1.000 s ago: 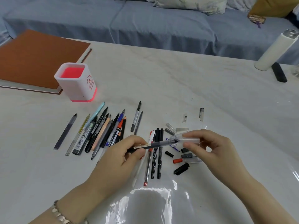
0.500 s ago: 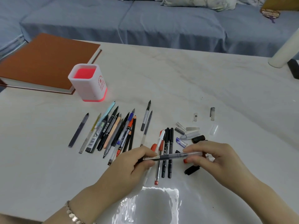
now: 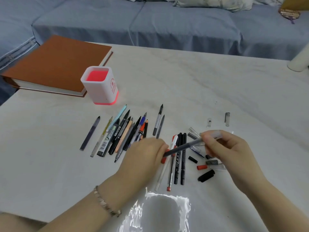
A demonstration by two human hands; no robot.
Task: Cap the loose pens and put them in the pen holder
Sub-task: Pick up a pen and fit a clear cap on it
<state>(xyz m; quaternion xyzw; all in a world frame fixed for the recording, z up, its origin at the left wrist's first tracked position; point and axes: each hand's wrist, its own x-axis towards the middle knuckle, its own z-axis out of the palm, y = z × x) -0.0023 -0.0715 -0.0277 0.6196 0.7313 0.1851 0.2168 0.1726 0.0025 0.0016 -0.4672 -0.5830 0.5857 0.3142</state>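
I hold a dark translucent pen point(image 3: 183, 147) between both hands, tilted up to the right. My left hand point(image 3: 145, 154) grips its lower end; my right hand point(image 3: 224, 148) pinches its upper end, where a clear cap point(image 3: 215, 134) sits. Below it lie several capped pens point(image 3: 179, 158) in a row. Several uncapped pens point(image 3: 123, 133) are spread to the left. Loose caps point(image 3: 206, 175) lie scattered to the right, some hidden by my right hand. The white pen holder point(image 3: 100, 86) with a pink inside stands upright at the back left, with nothing in it.
A brown-covered book point(image 3: 55, 64) lies behind the holder at the table's left edge. A white bottle point(image 3: 299, 62) stands at the far right. A blue sofa point(image 3: 167, 22) runs along the far side of the white table point(image 3: 184, 81). Glare marks the near edge.
The clear cap in my right hand has gone onto the pen's tip. Both hands have since tilted the pen up to the right. The view has shifted left.
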